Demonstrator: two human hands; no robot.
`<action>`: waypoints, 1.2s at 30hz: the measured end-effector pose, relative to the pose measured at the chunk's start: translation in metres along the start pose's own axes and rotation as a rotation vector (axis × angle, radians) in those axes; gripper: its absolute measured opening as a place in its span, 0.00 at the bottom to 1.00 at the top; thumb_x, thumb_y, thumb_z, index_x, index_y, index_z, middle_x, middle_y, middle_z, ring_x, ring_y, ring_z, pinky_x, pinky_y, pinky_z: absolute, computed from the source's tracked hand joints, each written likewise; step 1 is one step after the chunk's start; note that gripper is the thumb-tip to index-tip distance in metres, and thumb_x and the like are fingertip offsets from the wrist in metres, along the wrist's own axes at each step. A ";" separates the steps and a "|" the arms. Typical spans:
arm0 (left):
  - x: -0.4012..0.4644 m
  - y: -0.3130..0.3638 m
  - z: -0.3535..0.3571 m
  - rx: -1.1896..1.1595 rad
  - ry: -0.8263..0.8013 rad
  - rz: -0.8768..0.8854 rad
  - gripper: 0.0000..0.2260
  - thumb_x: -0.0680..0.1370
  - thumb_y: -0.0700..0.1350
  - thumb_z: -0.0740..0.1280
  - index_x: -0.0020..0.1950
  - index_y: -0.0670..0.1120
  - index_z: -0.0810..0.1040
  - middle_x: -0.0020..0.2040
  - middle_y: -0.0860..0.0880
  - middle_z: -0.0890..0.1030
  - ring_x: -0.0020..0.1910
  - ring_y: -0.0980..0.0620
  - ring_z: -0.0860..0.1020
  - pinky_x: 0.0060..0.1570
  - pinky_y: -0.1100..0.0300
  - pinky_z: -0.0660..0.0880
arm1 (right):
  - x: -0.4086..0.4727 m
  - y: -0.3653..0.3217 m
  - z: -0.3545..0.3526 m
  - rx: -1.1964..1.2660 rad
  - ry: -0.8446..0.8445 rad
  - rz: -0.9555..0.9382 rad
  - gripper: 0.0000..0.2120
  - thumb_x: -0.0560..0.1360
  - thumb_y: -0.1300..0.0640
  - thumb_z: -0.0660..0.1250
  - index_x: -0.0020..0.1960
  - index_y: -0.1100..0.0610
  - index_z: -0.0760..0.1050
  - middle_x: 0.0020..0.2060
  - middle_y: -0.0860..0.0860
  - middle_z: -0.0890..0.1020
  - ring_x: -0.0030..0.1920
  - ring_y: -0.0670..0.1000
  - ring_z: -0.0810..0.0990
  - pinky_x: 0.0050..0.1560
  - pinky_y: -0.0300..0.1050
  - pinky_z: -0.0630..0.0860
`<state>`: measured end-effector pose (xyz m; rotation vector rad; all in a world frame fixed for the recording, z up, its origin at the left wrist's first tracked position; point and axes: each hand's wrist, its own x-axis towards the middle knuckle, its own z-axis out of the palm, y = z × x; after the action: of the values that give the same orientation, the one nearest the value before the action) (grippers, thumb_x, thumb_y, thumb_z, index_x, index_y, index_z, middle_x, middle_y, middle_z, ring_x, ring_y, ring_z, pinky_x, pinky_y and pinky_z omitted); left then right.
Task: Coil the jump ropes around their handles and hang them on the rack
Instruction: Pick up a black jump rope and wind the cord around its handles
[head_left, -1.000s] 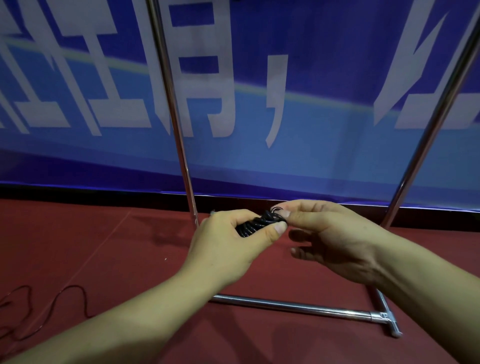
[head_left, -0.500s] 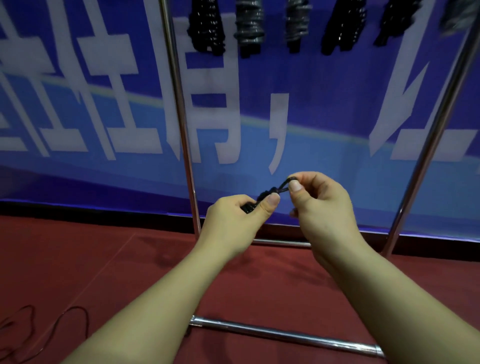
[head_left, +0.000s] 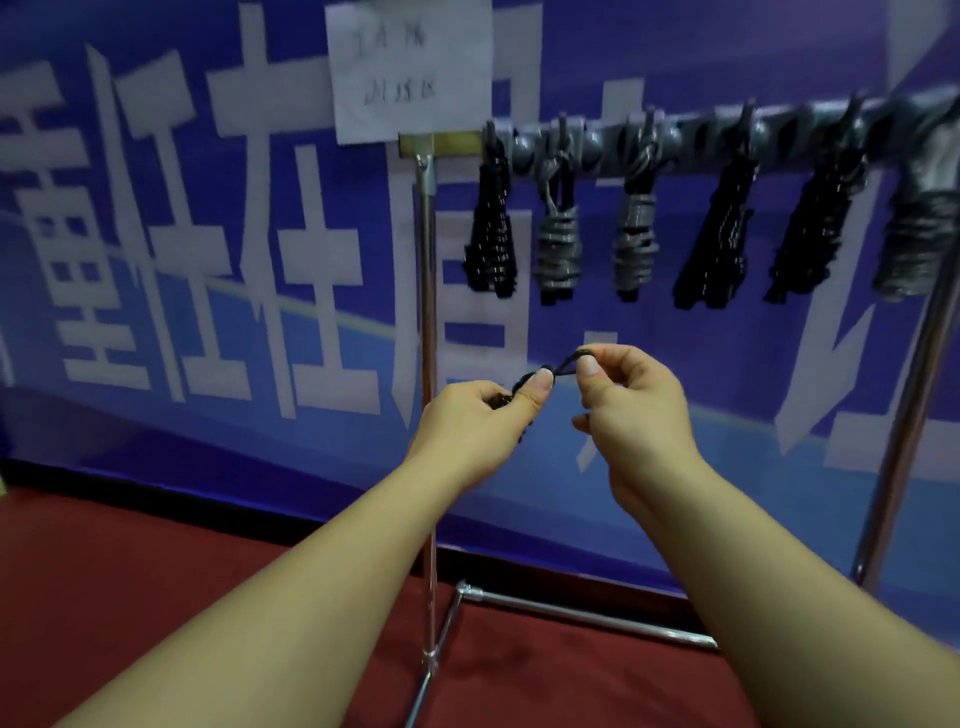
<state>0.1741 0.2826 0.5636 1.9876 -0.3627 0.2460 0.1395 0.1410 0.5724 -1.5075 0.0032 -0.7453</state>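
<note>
Gripping a coiled black jump rope (head_left: 511, 396), the left hand (head_left: 475, 426) steadies it; the right hand (head_left: 631, 410) pinches its loop (head_left: 569, 362) below the rack (head_left: 727, 137).

Black jump rope (head_left: 563, 364) between the fingers. On the rack's grey-wrapped top bar (head_left: 727, 137): black coils flecked with pale glints (head_left: 491, 228), grey coils (head_left: 558, 249), in mixed order from the left end to the right. Shiny silver rack posts (head_left: 427, 312), brass-yellow fitting (head_left: 441, 143) at the left corner. Blue banner (head_left: 208, 415) with large white characters. White paper sheet (head_left: 410, 67), faint writing. Dark red floor (head_left: 130, 571).
</note>
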 end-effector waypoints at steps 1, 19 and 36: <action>0.006 0.008 -0.005 -0.031 -0.008 -0.006 0.29 0.72 0.73 0.64 0.44 0.47 0.82 0.35 0.45 0.81 0.31 0.49 0.75 0.34 0.50 0.75 | 0.010 -0.011 0.003 -0.009 -0.028 -0.015 0.05 0.81 0.57 0.65 0.48 0.50 0.78 0.42 0.49 0.78 0.41 0.49 0.76 0.42 0.47 0.80; 0.101 0.087 -0.049 -0.215 -0.018 0.082 0.15 0.76 0.61 0.70 0.47 0.50 0.82 0.36 0.53 0.78 0.40 0.50 0.78 0.43 0.53 0.75 | 0.132 -0.120 0.034 -0.196 -0.141 -0.039 0.04 0.78 0.62 0.69 0.47 0.59 0.83 0.34 0.53 0.84 0.32 0.47 0.82 0.34 0.37 0.79; 0.165 0.133 -0.031 -0.276 0.128 0.099 0.20 0.70 0.66 0.68 0.42 0.49 0.82 0.42 0.44 0.85 0.45 0.43 0.85 0.51 0.40 0.82 | 0.194 -0.162 0.041 -0.294 -0.063 -0.102 0.09 0.79 0.64 0.66 0.43 0.56 0.82 0.40 0.56 0.85 0.36 0.50 0.84 0.33 0.39 0.80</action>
<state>0.2797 0.2330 0.7428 1.6764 -0.3905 0.3644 0.2382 0.1099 0.8063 -1.8220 -0.0124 -0.8041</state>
